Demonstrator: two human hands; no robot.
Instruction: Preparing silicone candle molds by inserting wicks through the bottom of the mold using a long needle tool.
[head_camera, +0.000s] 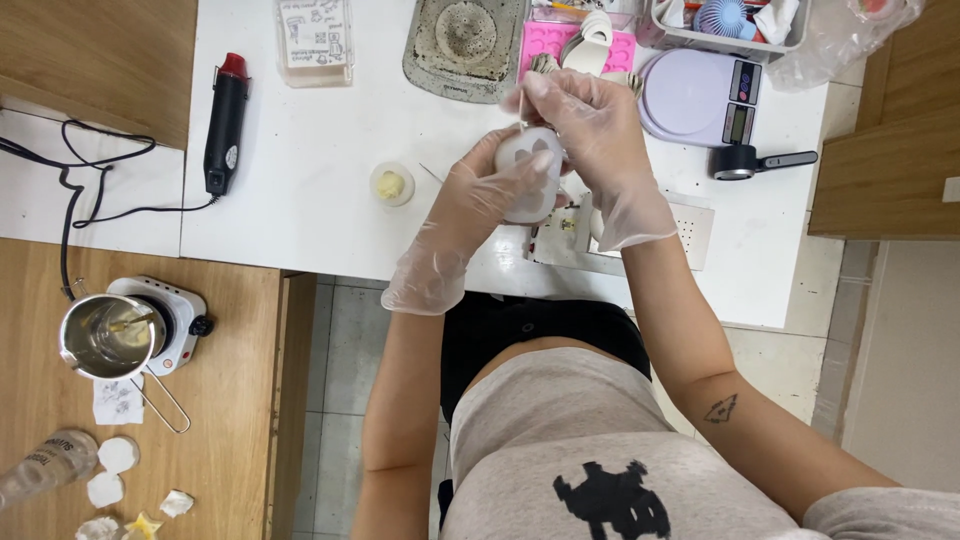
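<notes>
A white desk (330, 170) stands over a tiled floor, with a lower wooden top to its left carrying a small hot plate (165, 320) and a steel pot (100, 338).

Above the desk's near edge, both gloved hands meet around a pale, rounded mould (533, 175). The left hand (470, 215) comes up from below and left, its grip wrapped around the mould's left and lower side, fingers pressed against it. The right hand (600, 140) sits above and right, its fingertips pinched together at the mould's top; whether they nip a thin wick or pin there is too small to tell. So the mould lies below and left of the right grip and directly within the left one, its long axis running roughly up and down in the view. The left hand is the one bearing it.

Just left, a small round cup (392, 184) rests on the desk. Further left lies a black heat gun (226, 120); to the right, a lilac scale (700, 97); behind, a pink tray (560, 42).
</notes>
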